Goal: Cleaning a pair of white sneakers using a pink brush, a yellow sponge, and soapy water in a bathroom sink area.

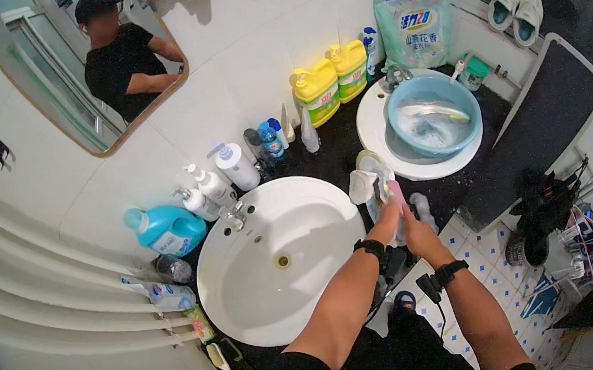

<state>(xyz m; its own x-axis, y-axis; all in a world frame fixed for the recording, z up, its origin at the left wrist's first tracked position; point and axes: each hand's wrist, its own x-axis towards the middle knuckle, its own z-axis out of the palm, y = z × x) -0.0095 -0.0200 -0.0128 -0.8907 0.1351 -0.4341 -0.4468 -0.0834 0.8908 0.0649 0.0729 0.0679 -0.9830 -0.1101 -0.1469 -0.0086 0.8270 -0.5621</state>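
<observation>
A white shoe (pixel 369 168) with suds on it lies on the dark countertop between the two basins. My left hand (pixel 388 221) reaches over the shoe and covers part of it. Its fingers meet a pink scrubbing tool (pixel 396 193), probably a brush, whose working side is hidden. Close beside it, my right hand (pixel 422 238) has its fingers closed around the tool's near end. How the left fingers grip cannot be made out. White foam (pixel 423 209) sits on the counter just right of the hands.
A blue plastic basin (pixel 440 146) of sudsy water stands in the right washbasin (pixel 376 133). At left is the white washbasin (pixel 246 305). Yellow detergent jugs (pixel 319 96) and pump bottles (pixel 237 165) line the wall. A dark ironing-board-like panel (pixel 548 107) leans at right.
</observation>
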